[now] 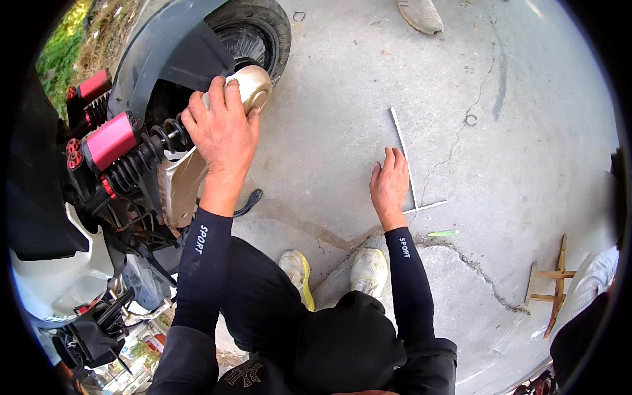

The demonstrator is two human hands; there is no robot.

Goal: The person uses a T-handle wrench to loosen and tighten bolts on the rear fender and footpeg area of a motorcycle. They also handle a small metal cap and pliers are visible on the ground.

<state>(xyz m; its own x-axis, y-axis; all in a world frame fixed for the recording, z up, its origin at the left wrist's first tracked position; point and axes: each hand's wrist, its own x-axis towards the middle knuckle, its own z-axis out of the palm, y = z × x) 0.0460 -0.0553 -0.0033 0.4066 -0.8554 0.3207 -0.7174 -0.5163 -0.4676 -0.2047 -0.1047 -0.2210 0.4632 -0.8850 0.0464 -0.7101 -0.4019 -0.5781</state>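
A motor scooter stands on its side of the view at the left, its rear wheel [263,39] at the top under a dark grey fender [174,56]. My left hand [224,128] rests over a pale rounded cover [253,84] beside that wheel, fingers bent round its edge and thumb on its near side. My right hand [390,181] is over the concrete, palm down, fingers loosely bent with nothing seen in them. Right beside its fingers a silver T-handle wrench [403,143] lies on the ground; whether they touch, I cannot tell.
Two red-capped shock absorbers [113,141] stick out at the left. A small green strip [443,233] lies by a crack in the concrete [487,280]. A wooden stool [556,276] is at the right, near a person's pale sleeve [596,276]. Another person's shoe [421,14] shows at the top.
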